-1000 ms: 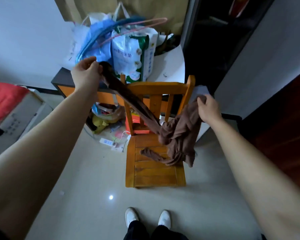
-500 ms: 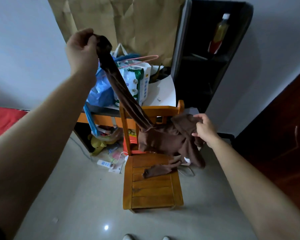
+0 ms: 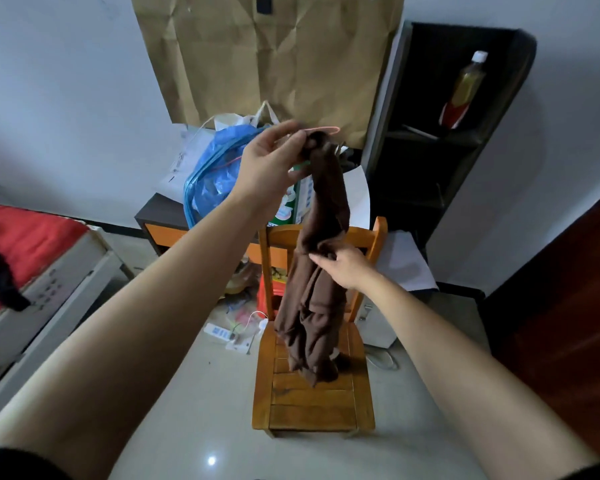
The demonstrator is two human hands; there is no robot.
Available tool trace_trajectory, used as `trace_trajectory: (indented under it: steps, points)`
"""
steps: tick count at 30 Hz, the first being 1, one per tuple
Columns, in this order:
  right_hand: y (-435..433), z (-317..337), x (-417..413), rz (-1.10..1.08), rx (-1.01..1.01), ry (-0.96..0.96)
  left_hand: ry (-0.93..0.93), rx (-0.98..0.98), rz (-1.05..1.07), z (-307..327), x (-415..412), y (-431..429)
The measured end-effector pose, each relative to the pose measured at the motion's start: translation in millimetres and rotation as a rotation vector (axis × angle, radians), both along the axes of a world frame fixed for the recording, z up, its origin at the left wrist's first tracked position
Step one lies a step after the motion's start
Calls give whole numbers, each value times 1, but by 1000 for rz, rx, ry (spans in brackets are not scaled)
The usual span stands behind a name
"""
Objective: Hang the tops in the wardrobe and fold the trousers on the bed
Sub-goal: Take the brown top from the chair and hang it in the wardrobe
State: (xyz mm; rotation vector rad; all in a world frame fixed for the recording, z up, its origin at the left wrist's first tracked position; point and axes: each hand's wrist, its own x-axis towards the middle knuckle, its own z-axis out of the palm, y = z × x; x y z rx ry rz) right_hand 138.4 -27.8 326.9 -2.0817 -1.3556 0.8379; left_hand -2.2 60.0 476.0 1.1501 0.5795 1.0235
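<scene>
The brown garment [image 3: 314, 282] hangs lengthwise, top to bottom, over the wooden chair [image 3: 312, 407], its lower end brushing the seat slats, with bare pale floor [image 3: 194, 403] open in front and to our left. Our left hand [image 3: 274, 161] pinches its top end between thumb and fingers, while our right hand [image 3: 343, 266] closes on the cloth about midway down. Behind stand a cluttered low table [image 3: 153, 216] and dark shelf [image 3: 440, 150]; the red-covered bed [image 3: 25, 237] lies left.

Brown garment [image 3: 314, 289], orange wooden chair [image 3: 312, 407], blue bag [image 3: 215, 171], red bedcover [image 3: 25, 233]
</scene>
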Motion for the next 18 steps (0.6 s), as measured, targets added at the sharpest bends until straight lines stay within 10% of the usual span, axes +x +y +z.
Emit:
trace_trajectory:
  steps: [11, 18]
  points:
    - [1, 79, -8, -215, 307, 840, 1182, -144, -229, -205, -96, 5]
    - [-15, 88, 4, -233, 413, 1222, 971, -129, -359, -232, -87, -26]
